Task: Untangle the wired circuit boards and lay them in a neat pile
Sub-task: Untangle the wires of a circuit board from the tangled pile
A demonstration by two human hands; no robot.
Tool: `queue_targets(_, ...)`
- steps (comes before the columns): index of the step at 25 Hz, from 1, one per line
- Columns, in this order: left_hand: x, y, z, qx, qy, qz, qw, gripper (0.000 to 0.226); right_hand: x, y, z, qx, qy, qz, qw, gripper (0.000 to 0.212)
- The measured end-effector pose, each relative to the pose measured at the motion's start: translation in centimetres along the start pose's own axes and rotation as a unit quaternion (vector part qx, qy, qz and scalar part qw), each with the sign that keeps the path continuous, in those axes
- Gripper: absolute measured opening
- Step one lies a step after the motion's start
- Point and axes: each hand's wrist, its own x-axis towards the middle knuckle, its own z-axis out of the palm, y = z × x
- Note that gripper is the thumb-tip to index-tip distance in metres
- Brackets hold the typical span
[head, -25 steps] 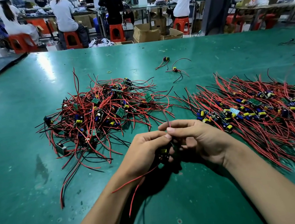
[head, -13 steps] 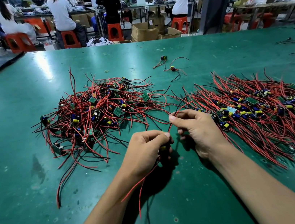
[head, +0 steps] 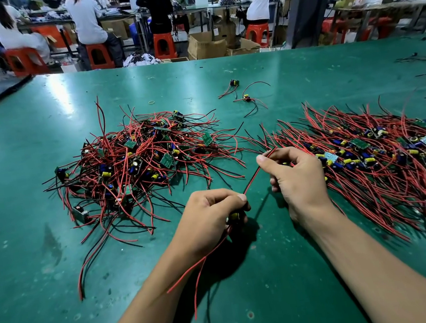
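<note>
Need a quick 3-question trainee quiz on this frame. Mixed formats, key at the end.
1. True or false: the right hand pinches a red wire that runs straight to the left hand, which grips a circuit board.
2. Which side of the hands holds the neat pile? A) the person's left B) the person's right C) the near table edge
3. Fill in: beyond the tangled heap, ___ loose boards lie apart on the green table.
Key: 1 true; 2 B; 3 two.
</note>
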Motion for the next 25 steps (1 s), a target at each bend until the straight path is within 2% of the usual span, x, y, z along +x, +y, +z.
queue_targets(9, 0.0, 0.0, 0.0, -0.030, -0.010, -0.011, 0.999, 0.025, 0.0, -0.6, -0.2, 0.085, 0.025, 0.012, 0.996, 0.016)
queue_targets(18, 0.0, -0.1, -0.3, -0.028, -0.022, -0.005, 0.999, 0.026, 0.6, -0.6, -0.9, -0.025, 0.057, -0.055, 0.997, 0.018)
queue_targets(21, 0.1, -0.1, -0.3, -0.028, -0.024, -0.001, 0.999, 0.026, 0.5, -1.1, -0.9, 0.056, 0.033, 0.009, 0.998, 0.021)
queue_targets(25, 0.0, -0.2, -0.4, -0.018, -0.033, -0.002, 0.999, 0.024, 0.7, -2.3, -0.9, 0.191, -0.005, 0.198, 0.961, 0.035)
